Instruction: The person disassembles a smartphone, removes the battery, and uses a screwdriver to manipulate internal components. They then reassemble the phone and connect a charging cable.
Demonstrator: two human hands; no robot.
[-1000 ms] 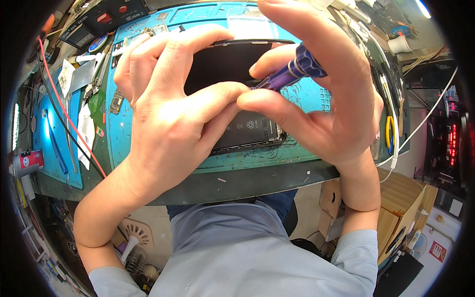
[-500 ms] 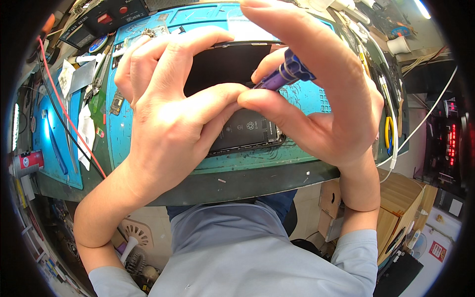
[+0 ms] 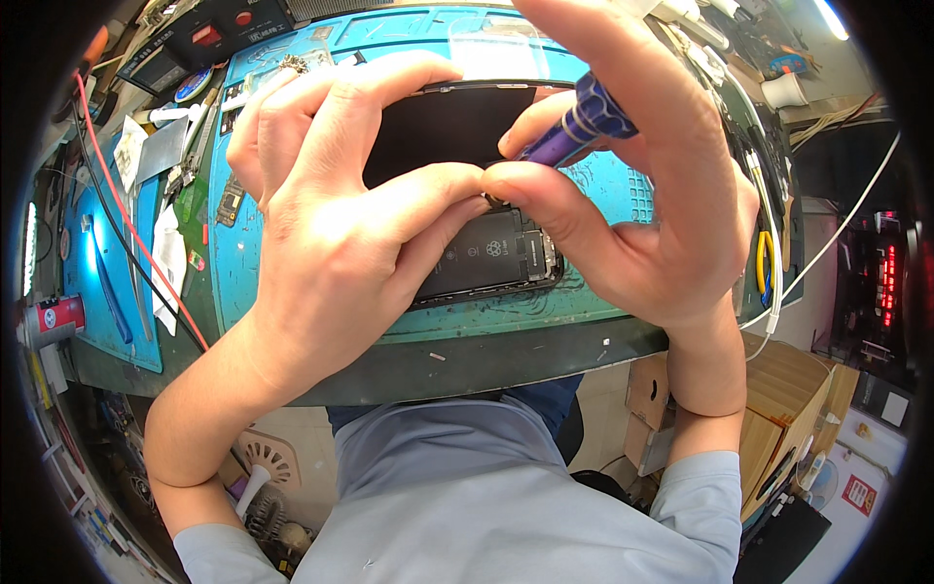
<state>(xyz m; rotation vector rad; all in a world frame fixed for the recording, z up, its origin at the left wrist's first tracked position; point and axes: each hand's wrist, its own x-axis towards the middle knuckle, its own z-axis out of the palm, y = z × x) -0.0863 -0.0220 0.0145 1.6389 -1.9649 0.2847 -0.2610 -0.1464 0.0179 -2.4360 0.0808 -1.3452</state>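
An opened phone (image 3: 477,258) shows its black battery and lies on a blue mat (image 3: 628,209), with the dark screen panel (image 3: 433,122) raised behind it. My left hand (image 3: 321,224) reaches over its left part, a fingertip at the screen's top edge, thumb and forefinger pinched at the middle where the two halves meet. What they pinch is hidden. My right hand (image 3: 642,224) grips a purple screwdriver (image 3: 569,127) angled down toward that point, its thumb almost touching my left fingertips. The driver's tip is hidden behind the fingers.
A black boxed device (image 3: 209,34) stands at back left. Small parts, a metal plate (image 3: 161,146) and red and black cables (image 3: 126,214) lie at left. At right are yellow-handled pliers (image 3: 764,268), white cables and a wooden cabinet (image 3: 783,399) below the bench's front edge (image 3: 506,360).
My right hand and the screwdriver have shifted slightly up and to the right. A little more of the phone's inside shows just below the fingertips. My left hand has barely moved.
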